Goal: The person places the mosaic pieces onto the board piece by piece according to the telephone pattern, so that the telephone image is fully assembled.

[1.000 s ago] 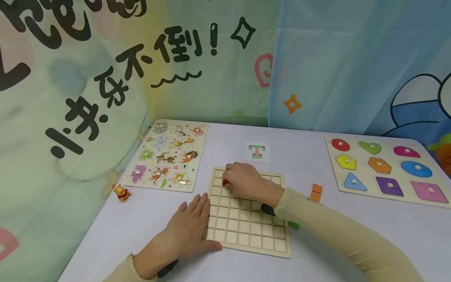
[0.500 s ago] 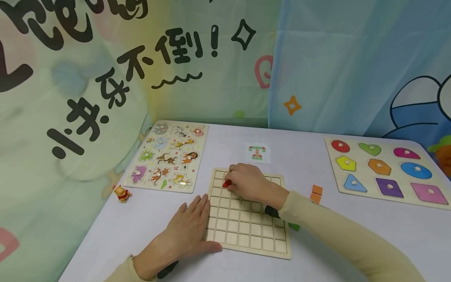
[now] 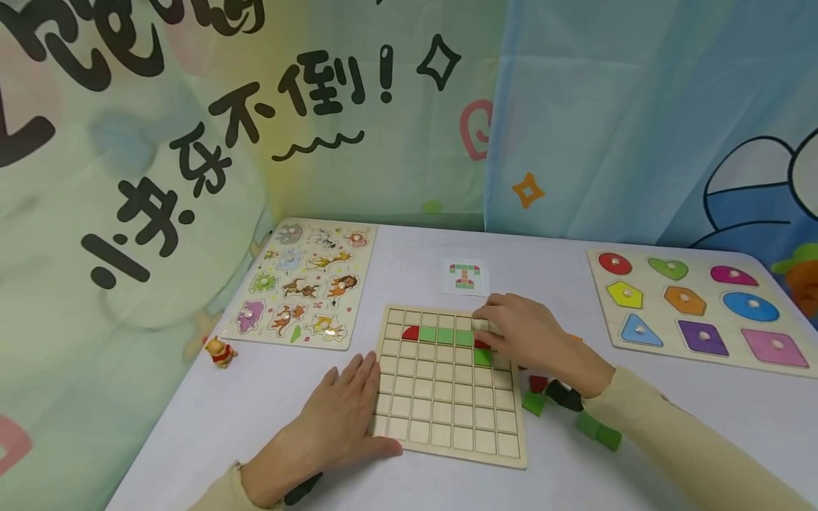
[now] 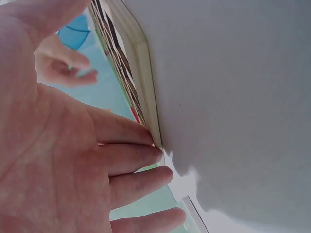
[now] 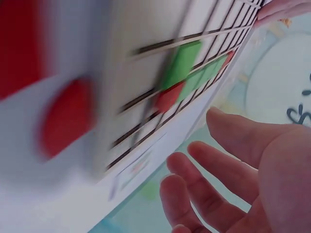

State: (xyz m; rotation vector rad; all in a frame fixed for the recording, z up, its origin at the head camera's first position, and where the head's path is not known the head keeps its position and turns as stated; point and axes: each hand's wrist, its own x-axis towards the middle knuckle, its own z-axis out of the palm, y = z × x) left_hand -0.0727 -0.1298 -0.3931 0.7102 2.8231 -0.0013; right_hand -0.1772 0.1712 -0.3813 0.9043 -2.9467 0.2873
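Beyond the table I see a soft, creased cloth backdrop (image 3: pixel 377 191) in pale green and blue, and below it a white table (image 3: pixel 255 404). Three flat boards lie there: a shape board (image 3: pixel 653 297) with glossy knobbed pieces on one side, an animal board (image 3: pixel 267 333) on the other, and between them a pale wooden grid board (image 3: pixel 422 408) ruled into square cells.

My left hand (image 3: pixel 341 411) lies flat, fingers straight, their tips against the near-left edge of the grid board; it grasps nothing. My right hand (image 3: pixel 530 330) reaches over the far-right corner, palm down, fingers softly bent, and the wrist camera shows a clear gap between thumb and fingers with nothing in it.

A printed card (image 3: pixel 465 277) lies just past the board. Along one row sit a red rounded tile (image 3: pixel 410 333), three flat green squares (image 3: pixel 445 335) and a red end tile (image 3: pixel 482 344), just below my right fingertips and apart from them. Nearer me, touching that tile, is a green tile (image 3: pixel 483 357).
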